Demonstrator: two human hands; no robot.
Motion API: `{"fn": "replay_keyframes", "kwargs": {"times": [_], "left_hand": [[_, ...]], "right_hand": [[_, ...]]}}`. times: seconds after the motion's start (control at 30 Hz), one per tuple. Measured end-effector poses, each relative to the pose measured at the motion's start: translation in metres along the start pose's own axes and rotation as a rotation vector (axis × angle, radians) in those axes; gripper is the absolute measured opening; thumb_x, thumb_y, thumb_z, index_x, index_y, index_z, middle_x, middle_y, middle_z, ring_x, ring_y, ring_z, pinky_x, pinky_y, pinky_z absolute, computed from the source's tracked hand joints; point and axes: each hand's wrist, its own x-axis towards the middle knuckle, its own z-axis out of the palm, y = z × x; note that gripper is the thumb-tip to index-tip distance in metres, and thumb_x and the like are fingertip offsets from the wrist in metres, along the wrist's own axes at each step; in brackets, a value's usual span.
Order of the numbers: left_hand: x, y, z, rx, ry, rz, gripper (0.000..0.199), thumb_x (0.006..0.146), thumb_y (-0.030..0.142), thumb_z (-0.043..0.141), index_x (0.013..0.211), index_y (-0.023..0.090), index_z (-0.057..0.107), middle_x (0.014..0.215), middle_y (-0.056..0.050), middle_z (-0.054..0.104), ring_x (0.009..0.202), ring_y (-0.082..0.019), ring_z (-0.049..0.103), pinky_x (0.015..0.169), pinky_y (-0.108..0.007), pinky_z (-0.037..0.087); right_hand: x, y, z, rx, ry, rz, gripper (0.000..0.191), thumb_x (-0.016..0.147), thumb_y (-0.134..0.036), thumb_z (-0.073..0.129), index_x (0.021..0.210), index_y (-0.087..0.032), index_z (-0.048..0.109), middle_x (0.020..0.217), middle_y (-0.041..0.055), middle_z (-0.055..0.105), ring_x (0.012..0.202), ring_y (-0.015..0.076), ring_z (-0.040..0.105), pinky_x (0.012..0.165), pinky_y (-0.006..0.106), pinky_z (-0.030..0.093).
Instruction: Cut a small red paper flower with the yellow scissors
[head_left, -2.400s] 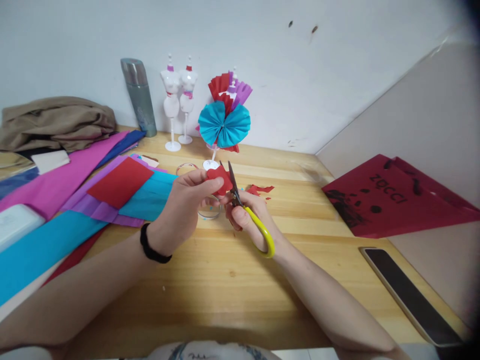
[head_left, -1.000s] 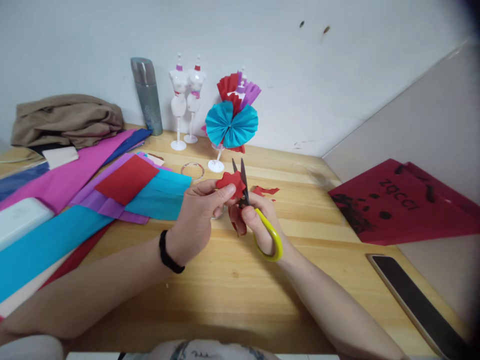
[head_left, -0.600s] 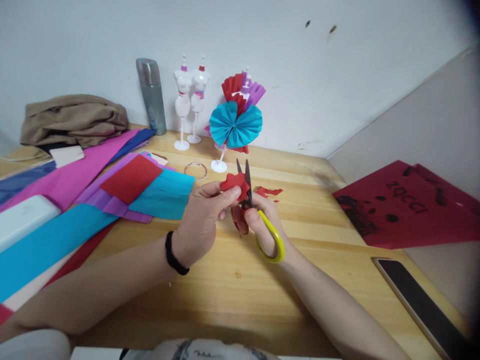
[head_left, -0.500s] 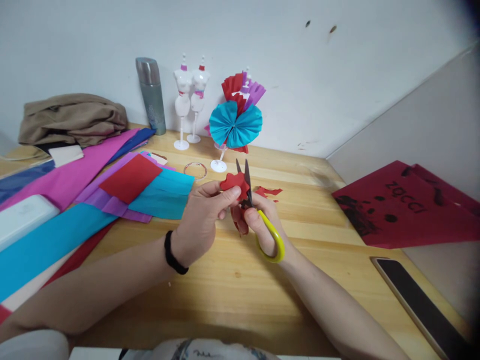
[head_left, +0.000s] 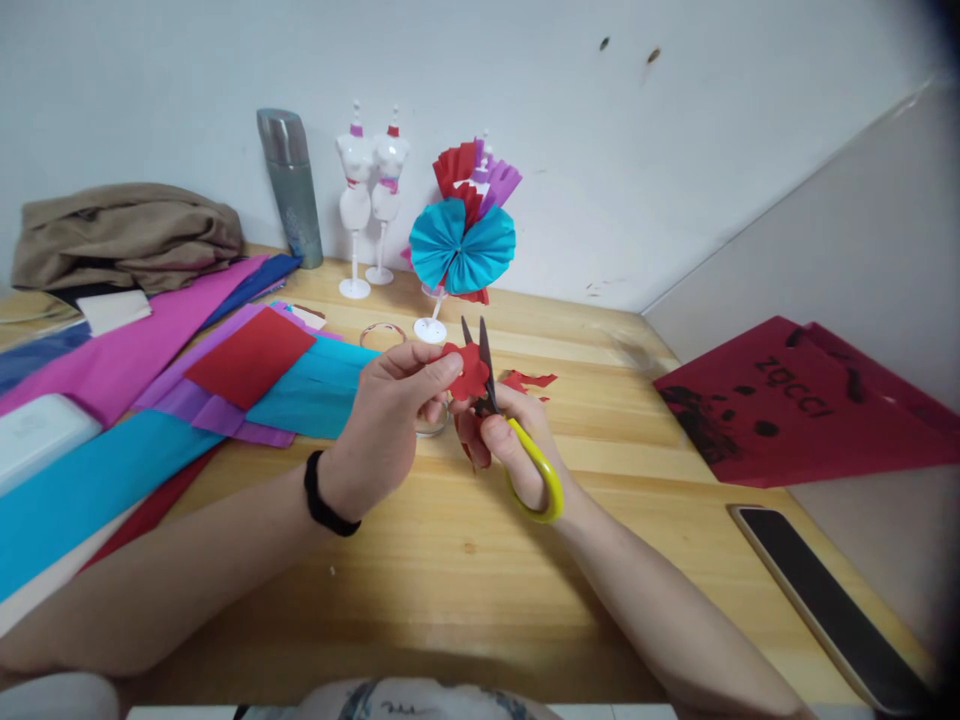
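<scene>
A red scalloped paper piece [head_left: 470, 373] is pinched between the thumb and fingers of my left hand [head_left: 390, 410], which wears a black wristband. My right hand [head_left: 525, 440] is closed round the yellow handles of the scissors [head_left: 555, 480]. Their dark blades are slightly parted and point up at the right edge of the red piece. Red paper scraps [head_left: 529, 381] lie on the table just behind my right hand. Part of a clear ring shape shows below my left fingers.
Behind stand white mannequins [head_left: 355, 205], one dressed with a blue pleated paper bow [head_left: 463, 246], and a bottle [head_left: 291, 190]. Coloured papers [head_left: 251, 355], brown cloth [head_left: 127, 235] and a white case [head_left: 45, 440] lie left. A red bag [head_left: 795, 405] and phone [head_left: 825, 600] are at right.
My left hand has shifted slightly left, and the red piece has turned to face the camera more. The whole view has moved a little.
</scene>
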Motion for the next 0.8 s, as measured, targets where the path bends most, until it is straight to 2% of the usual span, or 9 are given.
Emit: {"fn": "replay_keyframes", "kwargs": {"times": [0.13,0.27,0.47,0.63,0.8], "left_hand": [[-0.002,-0.005,0.000,-0.018,0.002,0.003,0.025,0.065,0.031,0.091,0.064,0.019,0.069,0.054,0.003,0.060,0.047,-0.006,0.048,0.046,-0.021,0.032],[-0.003,-0.009,0.001,-0.001,-0.012,-0.010,0.024,0.064,0.032,0.091,0.064,0.019,0.070,0.058,0.002,0.066,0.046,-0.005,0.046,0.046,-0.021,0.031],[-0.004,-0.010,0.000,-0.015,-0.016,-0.001,0.027,0.065,0.031,0.091,0.062,0.019,0.067,0.057,0.002,0.066,0.046,-0.005,0.047,0.047,-0.021,0.033],[-0.004,-0.011,0.000,-0.016,-0.019,0.004,0.026,0.065,0.030,0.092,0.064,0.019,0.069,0.058,0.002,0.067,0.047,-0.005,0.047,0.047,-0.021,0.034],[-0.004,-0.011,0.000,-0.006,-0.020,0.003,0.026,0.067,0.032,0.091,0.065,0.019,0.069,0.058,0.003,0.066,0.047,-0.005,0.048,0.047,-0.021,0.035]], "right_hand": [[0.001,-0.003,0.000,0.067,-0.003,-0.068,0.056,0.094,-0.075,0.057,0.101,-0.020,0.070,0.063,-0.0015,0.053,0.053,0.0154,0.048,0.053,0.030,0.045],[0.002,-0.004,0.001,0.063,-0.015,-0.069,0.059,0.094,-0.077,0.056,0.104,-0.021,0.072,0.067,-0.0004,0.057,0.049,0.0133,0.043,0.052,0.030,0.045],[0.002,-0.005,0.001,0.069,-0.025,-0.076,0.061,0.094,-0.077,0.055,0.105,-0.020,0.074,0.077,0.0028,0.064,0.049,0.0122,0.043,0.052,0.029,0.047],[0.002,-0.005,0.001,0.105,-0.050,-0.111,0.055,0.098,-0.070,0.055,0.107,-0.020,0.074,0.091,0.0061,0.070,0.050,0.0104,0.043,0.053,0.029,0.049],[0.003,-0.005,0.001,0.097,-0.040,-0.096,0.057,0.096,-0.074,0.055,0.105,-0.020,0.074,0.090,0.0057,0.071,0.049,0.0107,0.043,0.051,0.029,0.048]]}}
